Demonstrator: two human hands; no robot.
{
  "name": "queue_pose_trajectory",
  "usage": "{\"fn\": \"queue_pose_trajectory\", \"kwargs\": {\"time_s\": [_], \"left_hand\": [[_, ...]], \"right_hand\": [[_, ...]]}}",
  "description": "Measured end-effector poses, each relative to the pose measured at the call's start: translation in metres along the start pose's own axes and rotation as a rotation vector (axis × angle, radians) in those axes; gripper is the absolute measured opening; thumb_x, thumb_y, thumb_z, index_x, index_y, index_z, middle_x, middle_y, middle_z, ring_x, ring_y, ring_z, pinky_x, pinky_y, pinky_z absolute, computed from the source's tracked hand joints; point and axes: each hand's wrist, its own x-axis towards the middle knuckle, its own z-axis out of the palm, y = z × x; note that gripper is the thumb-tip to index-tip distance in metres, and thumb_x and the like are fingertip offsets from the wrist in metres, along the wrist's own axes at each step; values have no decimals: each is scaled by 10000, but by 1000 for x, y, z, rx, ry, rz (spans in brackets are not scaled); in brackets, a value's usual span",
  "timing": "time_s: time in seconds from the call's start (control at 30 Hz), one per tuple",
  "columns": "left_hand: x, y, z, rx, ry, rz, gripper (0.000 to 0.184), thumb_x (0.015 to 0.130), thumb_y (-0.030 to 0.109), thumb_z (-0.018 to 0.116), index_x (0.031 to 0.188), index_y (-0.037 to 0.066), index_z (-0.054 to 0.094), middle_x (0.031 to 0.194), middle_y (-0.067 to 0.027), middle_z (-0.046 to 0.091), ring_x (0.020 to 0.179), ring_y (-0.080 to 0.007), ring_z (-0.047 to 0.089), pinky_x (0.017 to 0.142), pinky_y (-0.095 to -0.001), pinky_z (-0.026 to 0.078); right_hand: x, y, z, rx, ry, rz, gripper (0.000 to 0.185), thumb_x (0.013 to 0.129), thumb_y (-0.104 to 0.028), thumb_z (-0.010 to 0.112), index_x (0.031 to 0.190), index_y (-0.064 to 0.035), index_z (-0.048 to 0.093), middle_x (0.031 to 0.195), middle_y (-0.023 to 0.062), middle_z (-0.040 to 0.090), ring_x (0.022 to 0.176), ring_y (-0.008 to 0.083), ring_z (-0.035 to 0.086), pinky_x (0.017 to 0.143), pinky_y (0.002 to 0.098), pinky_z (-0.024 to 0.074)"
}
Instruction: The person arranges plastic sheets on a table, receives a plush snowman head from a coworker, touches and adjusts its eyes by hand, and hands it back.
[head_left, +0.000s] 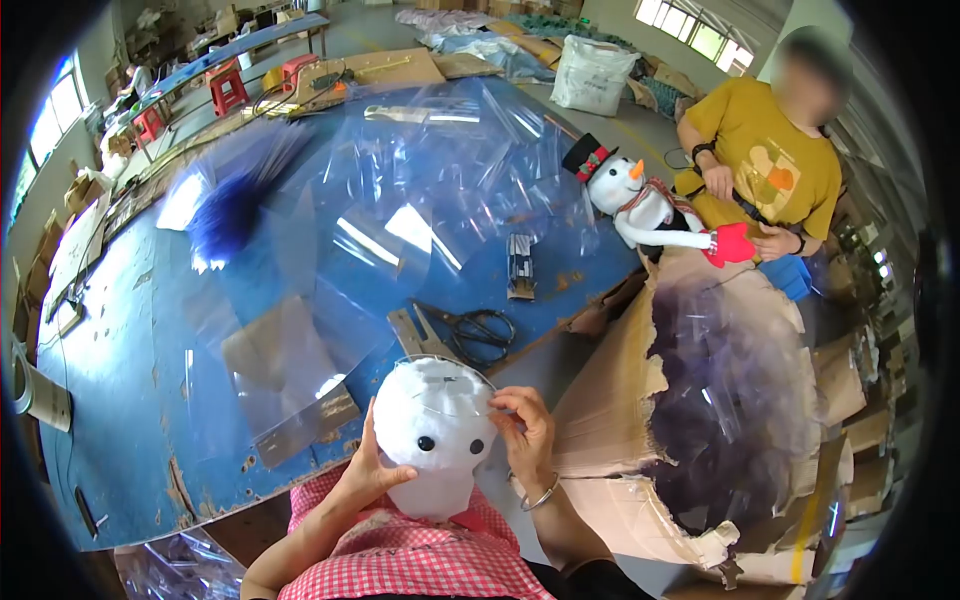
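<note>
A white fuzzy snowman head (425, 402) with two black eyes is in front of my body, above a red checked apron (410, 560). My left hand (375, 470) is wrapped round the head's left side, its thumb across the lower front. A thin clear plastic strip (440, 357) curves round the top of the head. My right hand (525, 430) pinches at the strip's right end, beside the head; the fingertips partly hide that spot. Just beyond the head, black-handled scissors (480, 335) lie on the blue table (120, 450).
Clear plastic sheets (420, 170) and a blue tinsel-like bundle (228, 215) cover parts of the table. A torn carton (610, 400) with clear film inside stands at right. Beyond it, a person (770, 150) in yellow holds a snowman figure (640, 205) in a black hat.
</note>
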Motion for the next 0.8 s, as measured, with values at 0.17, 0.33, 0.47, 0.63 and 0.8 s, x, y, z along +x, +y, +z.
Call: {"fn": "queue_pose_trajectory", "kwargs": {"time_s": [0.17,0.33,0.47,0.63,0.8], "left_hand": [[2,-6,-1,123,1,43,1348,605,287,848,1396,63,-221,1427,-259,209,1330,-320,240,1090,-401,221],[4,-13,-2,9,-14,73,1126,649,165,808,1423,39,1,1376,-165,300,1288,-271,312,1062,-388,285],[4,-14,-8,-72,-8,-2,1081,644,180,823,1408,37,72,1360,-149,316,1277,-250,331,1055,-394,302],[9,-12,-16,-132,-26,3,1116,625,187,839,1413,38,62,1370,-143,301,1287,-249,316,1068,-395,278],[21,-23,-32,-175,37,-24,1044,616,176,835,1414,56,172,1369,-146,370,1252,-255,393,1035,-407,339]], "right_hand": [[17,-6,-8,20,-128,14,156,767,-53,692,916,-45,646,942,68,607,807,170,596,635,247,477],[74,5,-31,18,-161,-20,325,835,-119,626,1147,-50,562,941,78,630,780,144,603,640,241,485],[195,60,-69,-392,118,84,500,862,-125,535,1338,-85,390,900,121,637,808,271,631,680,352,503],[309,149,-99,-1228,179,132,532,790,-103,546,1305,-88,412,1051,144,577,913,330,595,752,436,501],[360,189,-119,-1486,123,138,522,790,-113,552,1298,-142,435,1149,113,536,1068,313,521,832,435,470]]}}
